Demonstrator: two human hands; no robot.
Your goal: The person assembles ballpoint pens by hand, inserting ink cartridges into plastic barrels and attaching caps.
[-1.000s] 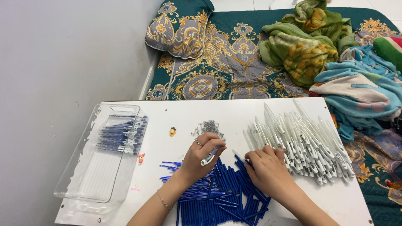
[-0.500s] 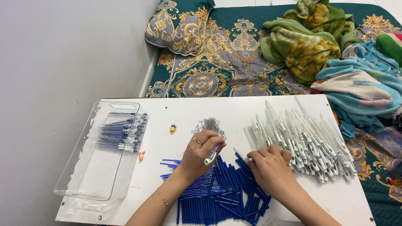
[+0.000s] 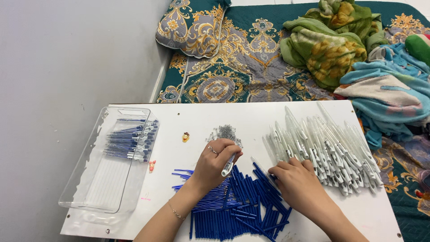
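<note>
Head view: we look down on a white table (image 3: 251, 116) pushed against a grey wall on the left, with a patterned bedspread (image 3: 251, 67) beyond its far edge.
Left hand (image 3: 214, 165): we see it curled closed around a white pen barrel (image 3: 228, 165), pinched between thumb and fingers; the barrel tilts down toward the blue heap, and a ring shows on one finger.
Right hand (image 3: 295, 183): it lies palm down with fingers bent, at the seam between the blue pile and the white pile; we cannot tell whether it grips anything beneath.
Blue pen parts (image 3: 237, 206): a loose heap at the near middle of the table, under and between both hands, some thin blue refills (image 3: 183, 172) spilling out to the left.
White pen barrels (image 3: 327, 148): a wide fan of them on the right half of the table, just beside the right hand.
Springs (image 3: 227, 131): a small grey heap just beyond the left hand, near the table's middle.
Clear plastic tray (image 3: 107, 179): on the left side, holding a row of assembled blue pens (image 3: 132, 140) in its far end.
Small figure (image 3: 186, 136): a tiny yellow-brown piece between the tray and the springs.
Bedding: a crumpled green blanket (image 3: 322, 45) and a light blue cloth (image 3: 385, 94) at the far right, a patterned cushion (image 3: 192, 27) at the far left.
</note>
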